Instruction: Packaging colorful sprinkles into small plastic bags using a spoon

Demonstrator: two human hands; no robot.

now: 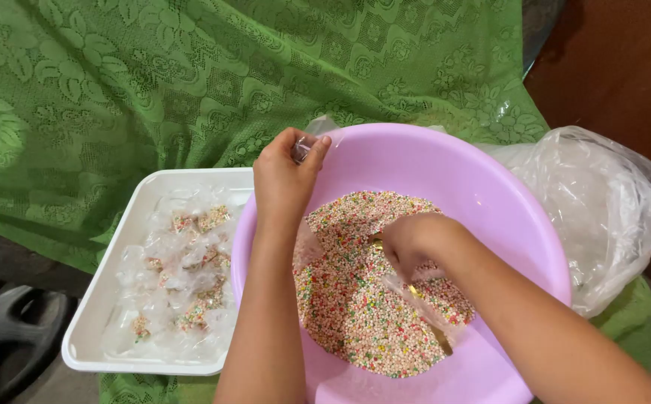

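Nearest the camera, two bare forearms reach forward over a pink plastic basin that sits on a green lace cloth. The basin holds a heap of tiny multicoloured sugar beads, piled towards its near left side.

The right hand is curled shut, knuckles up, down among the beads; something yellowish shows just under it, too hidden to name. Below that hand a small clear plastic bag lies on the beads, its long axis running from upper left to lower right, its lower end pointing at the basin's near rim.

A little farther on, the left hand hovers at the basin's left rim, fingers pinched closed on a crumpled bit of clear plastic film between thumb and fingertips.

Left of the basin, touching its side, a white rectangular tray carries a litter of small clear packets partly filled with beads.

Farther right, just beside the basin, a large clear plastic sack slumps on the cloth. Beyond it is brown wood.
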